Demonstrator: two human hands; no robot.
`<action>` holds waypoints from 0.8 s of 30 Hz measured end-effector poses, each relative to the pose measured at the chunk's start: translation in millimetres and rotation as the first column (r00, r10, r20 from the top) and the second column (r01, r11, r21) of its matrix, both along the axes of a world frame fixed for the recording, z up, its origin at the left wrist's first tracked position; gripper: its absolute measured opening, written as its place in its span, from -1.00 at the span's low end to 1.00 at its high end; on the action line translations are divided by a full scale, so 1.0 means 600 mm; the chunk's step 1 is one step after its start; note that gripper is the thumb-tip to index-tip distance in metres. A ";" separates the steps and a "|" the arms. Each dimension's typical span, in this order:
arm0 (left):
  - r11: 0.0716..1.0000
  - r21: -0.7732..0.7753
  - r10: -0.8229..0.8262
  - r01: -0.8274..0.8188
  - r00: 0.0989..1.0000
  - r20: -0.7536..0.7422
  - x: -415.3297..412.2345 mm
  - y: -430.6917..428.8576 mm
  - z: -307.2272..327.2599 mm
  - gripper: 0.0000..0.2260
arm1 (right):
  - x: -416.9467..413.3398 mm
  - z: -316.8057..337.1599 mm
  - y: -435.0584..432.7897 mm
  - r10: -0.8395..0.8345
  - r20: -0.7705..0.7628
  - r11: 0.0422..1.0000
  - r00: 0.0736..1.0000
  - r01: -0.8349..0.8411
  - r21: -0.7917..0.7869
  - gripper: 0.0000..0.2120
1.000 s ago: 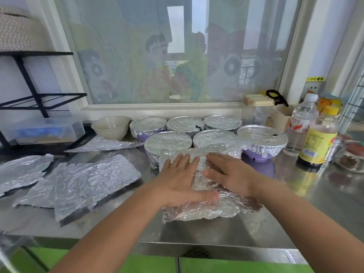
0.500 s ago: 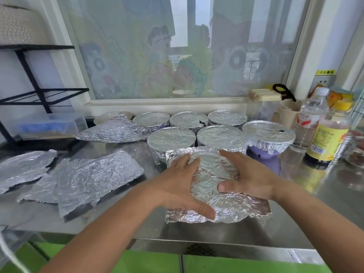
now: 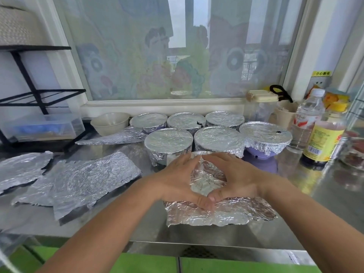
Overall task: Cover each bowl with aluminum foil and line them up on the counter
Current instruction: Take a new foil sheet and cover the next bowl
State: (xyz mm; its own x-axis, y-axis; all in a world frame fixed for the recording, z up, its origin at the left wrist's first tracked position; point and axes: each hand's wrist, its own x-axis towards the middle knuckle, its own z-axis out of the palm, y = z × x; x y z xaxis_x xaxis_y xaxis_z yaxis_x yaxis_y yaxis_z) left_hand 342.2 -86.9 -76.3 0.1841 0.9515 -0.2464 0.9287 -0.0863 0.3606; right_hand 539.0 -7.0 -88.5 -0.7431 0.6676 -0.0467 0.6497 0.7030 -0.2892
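Both my forearms reach in from below. My left hand and right hand lie flat, palms down, fingers spread; index tips nearly meet up top, thumb tips touch below.

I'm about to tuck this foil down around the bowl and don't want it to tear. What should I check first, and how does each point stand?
1. Foil sheet lies over the bowl: ok.
2. Left hand and right hand both press on top: ok.
3. Loose foil edge at the near side left to fold: ok.
4. Foil free of tears: cannot tell, hands hide much of it.
5. Space from the covered bowl behind: not ok, very close.
6. Bare bowl still uncovered: not ok.
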 end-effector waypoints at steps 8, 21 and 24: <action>0.999 0.017 -0.034 0.032 0.990 0.138 -0.004 -0.016 0.000 0.27 | 0.022 -0.019 -0.007 -0.161 -0.276 0.984 0.948 0.130 -0.125 0.11; 0.990 0.076 0.083 -0.116 0.933 0.351 -0.036 -0.041 -0.045 0.25 | 0.073 -0.061 -0.030 -0.258 -0.570 0.872 0.780 -0.066 -0.486 0.21; 0.984 0.132 0.060 -0.116 0.927 0.370 -0.030 -0.038 -0.061 0.24 | 0.087 -0.065 -0.030 -0.234 -0.513 0.851 0.826 -0.082 -0.519 0.30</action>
State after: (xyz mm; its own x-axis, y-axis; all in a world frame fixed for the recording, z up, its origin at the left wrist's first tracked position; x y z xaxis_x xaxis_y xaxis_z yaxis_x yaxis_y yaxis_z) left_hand 324.2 -110.0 -113.1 0.1480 0.9884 -0.0331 0.7428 -0.0890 0.6635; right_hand 591.2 -25.2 -127.3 -0.6942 0.7198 0.0029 0.3180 0.3103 -0.8959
